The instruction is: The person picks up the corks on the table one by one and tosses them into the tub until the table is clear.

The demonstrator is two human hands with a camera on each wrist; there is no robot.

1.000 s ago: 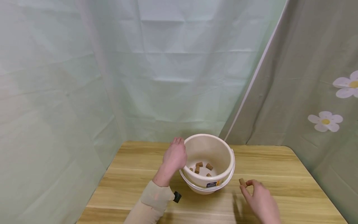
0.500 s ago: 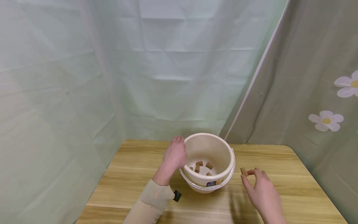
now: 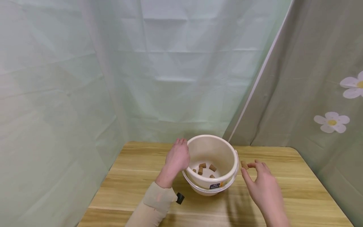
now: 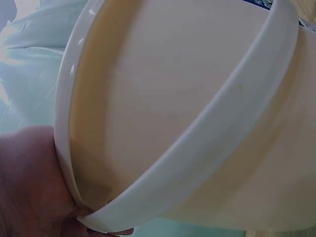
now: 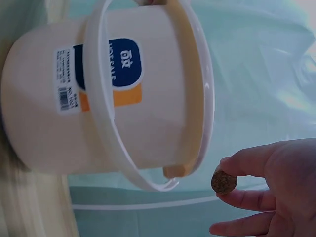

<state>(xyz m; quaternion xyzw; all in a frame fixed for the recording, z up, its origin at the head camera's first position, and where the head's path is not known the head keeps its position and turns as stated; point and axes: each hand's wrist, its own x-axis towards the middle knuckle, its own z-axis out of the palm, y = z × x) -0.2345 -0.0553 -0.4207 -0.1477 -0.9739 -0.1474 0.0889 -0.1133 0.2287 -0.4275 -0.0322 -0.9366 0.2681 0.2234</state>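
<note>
A cream plastic bucket [image 3: 211, 151] stands on the table, its white handle [image 5: 101, 84] hanging down along the front. Several corks [image 3: 212, 167] lie on its floor. My left hand [image 3: 178, 157] grips the bucket's left rim; in the left wrist view that hand [image 4: 32, 182] is at the rim by the handle's end, its fingertips mostly hidden. To the right of the bucket, my right hand [image 3: 263, 186] pinches one cork [image 3: 244, 165] between thumb and fingers. The right wrist view shows this cork [image 5: 224, 181] end-on, apart from the bucket's rim.
The wood-grain table [image 3: 127, 179] carries the bucket. A small black object [image 3: 180, 198] sits at the left sleeve's cuff. Pale curtains [image 3: 181, 78] hang behind and to the left, and a grey-green curtain with flowers [image 3: 331, 122] hangs on the right.
My right hand has risen in the head view, away from the table's front, bringing the pinched cork level with the bucket's upper part. The left hand and bucket have stayed put.
</note>
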